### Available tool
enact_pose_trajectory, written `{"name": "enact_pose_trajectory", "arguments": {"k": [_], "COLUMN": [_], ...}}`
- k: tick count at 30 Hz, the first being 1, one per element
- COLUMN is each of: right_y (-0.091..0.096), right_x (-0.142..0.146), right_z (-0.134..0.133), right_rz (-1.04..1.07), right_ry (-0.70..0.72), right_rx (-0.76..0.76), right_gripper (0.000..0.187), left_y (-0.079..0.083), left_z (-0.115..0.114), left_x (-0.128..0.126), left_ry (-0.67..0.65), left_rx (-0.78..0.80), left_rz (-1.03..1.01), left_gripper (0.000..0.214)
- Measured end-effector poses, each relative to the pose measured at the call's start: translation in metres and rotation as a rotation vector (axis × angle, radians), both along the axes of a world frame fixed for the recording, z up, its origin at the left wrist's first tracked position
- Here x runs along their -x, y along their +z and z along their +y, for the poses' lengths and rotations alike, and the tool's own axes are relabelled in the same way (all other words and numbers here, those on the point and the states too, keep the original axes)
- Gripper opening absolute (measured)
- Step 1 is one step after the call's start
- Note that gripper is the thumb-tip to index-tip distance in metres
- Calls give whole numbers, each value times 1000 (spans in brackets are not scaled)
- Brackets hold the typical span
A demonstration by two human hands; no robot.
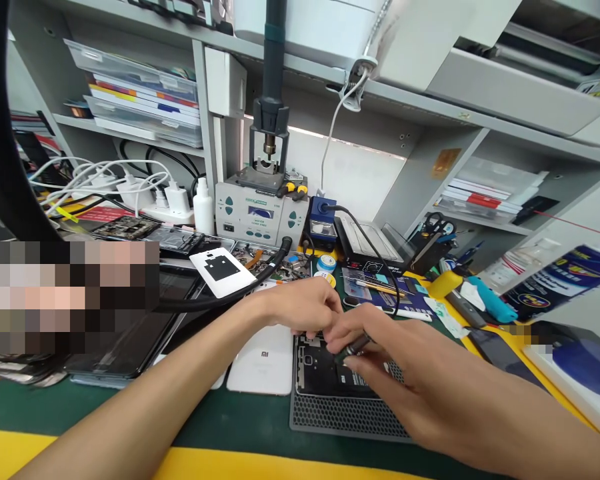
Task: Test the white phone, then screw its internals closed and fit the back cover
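An opened black phone (325,373) lies on a dark perforated mat (340,417) at the middle of the bench. My left hand (305,307) rests on the phone's top edge, fingers curled down and pressing it. My right hand (380,353) is closed around a slim dark tool (353,348), a screwdriver by its look, whose tip points at the phone's upper part. A white phone back cover (263,360) lies just left of the mat.
A rework station (260,213) with a hot-air nozzle stands behind, a black hose (240,293) curving across the bench. Dark phones (125,333) are stacked at the left, chargers and cables (130,187) behind them. Tools, scissors (435,223) and blue packets (560,280) crowd the right side.
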State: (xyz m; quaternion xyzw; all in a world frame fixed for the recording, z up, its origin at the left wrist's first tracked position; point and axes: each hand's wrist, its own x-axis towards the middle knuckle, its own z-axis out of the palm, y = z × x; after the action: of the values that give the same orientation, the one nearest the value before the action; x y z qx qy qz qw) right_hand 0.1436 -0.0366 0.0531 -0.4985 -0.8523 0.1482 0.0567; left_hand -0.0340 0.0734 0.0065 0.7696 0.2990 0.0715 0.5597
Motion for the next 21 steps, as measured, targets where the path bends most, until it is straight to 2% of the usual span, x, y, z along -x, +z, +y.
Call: {"name": "enact_pose_trajectory", "arguments": {"k": [3,7,9,11,13,15,17,18,19,21], "right_y": [2,2,2,4,6,8,6,4,1,-3], "right_x": [4,6,6,6,6,7,7,7,7,7], "right_z": [4,5,4,4,3,3,2,2,1,0], "right_rz": [2,0,-43,-38,9,-34,-109,-135,-124,-55], "right_ry": [-8,89,30,-14,39,66,-2,-31,-18,46], "right_rx": [-55,-22,-78,-111,22,104,-34,-101,-122,-72], "right_gripper": [16,17,2,11,20,19,8,13,15,20], "left_y": [-2,-2,-1,0,1,1,1,1,1,0], "left_z": [3,8,10,12,13,14,15,15,15,16], "left_x": [2,5,7,9,10,12,12,13,13,14], "left_ry": [35,130,187,235,269,285,293,296,299,306], "left_rx": [-21,-70,-91,-109,-122,-127,-127,-125,-123,-118], "left_rz": [-25,-65,-83,-96,-103,-109,-117,-121,-126,-138], "left_gripper": [9,4,8,12,13,15,16,16,16,16]}}
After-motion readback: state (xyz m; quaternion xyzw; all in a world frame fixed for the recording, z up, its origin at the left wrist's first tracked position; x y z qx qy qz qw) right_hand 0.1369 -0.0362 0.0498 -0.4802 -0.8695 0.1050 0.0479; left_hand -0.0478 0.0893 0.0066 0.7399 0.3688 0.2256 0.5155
